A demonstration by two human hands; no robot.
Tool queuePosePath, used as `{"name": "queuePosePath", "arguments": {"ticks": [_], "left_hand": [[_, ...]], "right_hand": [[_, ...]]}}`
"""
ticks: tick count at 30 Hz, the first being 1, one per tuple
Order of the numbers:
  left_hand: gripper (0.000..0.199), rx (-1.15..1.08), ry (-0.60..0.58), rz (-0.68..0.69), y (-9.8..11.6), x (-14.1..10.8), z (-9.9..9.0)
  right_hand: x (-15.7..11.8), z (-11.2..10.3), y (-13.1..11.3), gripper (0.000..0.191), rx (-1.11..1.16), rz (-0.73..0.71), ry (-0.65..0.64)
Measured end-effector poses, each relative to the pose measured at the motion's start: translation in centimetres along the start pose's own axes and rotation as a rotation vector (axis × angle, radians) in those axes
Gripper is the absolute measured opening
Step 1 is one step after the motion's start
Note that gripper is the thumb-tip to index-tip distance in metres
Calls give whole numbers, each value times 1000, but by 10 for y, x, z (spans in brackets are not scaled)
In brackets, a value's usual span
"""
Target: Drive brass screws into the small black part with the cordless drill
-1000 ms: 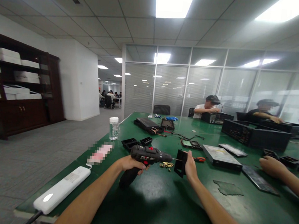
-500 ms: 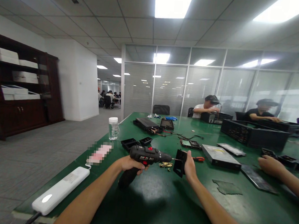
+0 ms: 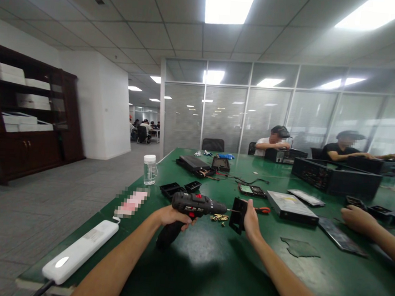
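My left hand (image 3: 177,217) is wrapped round the grip of a black and red cordless drill (image 3: 195,204), which points right. The drill's thin bit reaches a black plastic part (image 3: 236,216), a small frame or tray stood on its side. My right hand (image 3: 251,220) grips that part from its right side, with the fingers partly hidden behind it. Whether the bit touches a screw cannot be made out. Small brass-coloured pieces (image 3: 218,218) lie on the table below the drill's nose. A red and black handle (image 3: 262,210) shows just beyond my right hand.
Black trays (image 3: 172,190), an opened device (image 3: 251,190) and a silver drive (image 3: 291,207) lie on the green table (image 3: 187,279). A bottle (image 3: 149,170) and white power strip (image 3: 82,250) line the left edge. A co-worker's hand (image 3: 358,219) is at right; two people sit beyond.
My hands, the drill and the black part have hardly moved. Across the table at the far right, a co-worker's arms have shifted over a black case.
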State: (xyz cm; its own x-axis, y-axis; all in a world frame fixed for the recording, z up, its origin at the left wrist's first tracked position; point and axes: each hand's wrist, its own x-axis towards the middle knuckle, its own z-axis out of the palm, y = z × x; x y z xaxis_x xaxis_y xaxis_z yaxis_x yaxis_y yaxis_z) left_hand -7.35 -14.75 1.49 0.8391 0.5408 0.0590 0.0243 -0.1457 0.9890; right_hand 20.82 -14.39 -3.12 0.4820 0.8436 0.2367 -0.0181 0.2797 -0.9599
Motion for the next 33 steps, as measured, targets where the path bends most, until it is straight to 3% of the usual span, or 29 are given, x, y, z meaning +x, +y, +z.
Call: {"name": "queuePosePath", "arguments": {"ticks": [33], "left_hand": [[29, 34, -15, 11, 1, 1, -1]], "right_hand": [[-2, 2, -4, 61, -12, 29, 18]]}}
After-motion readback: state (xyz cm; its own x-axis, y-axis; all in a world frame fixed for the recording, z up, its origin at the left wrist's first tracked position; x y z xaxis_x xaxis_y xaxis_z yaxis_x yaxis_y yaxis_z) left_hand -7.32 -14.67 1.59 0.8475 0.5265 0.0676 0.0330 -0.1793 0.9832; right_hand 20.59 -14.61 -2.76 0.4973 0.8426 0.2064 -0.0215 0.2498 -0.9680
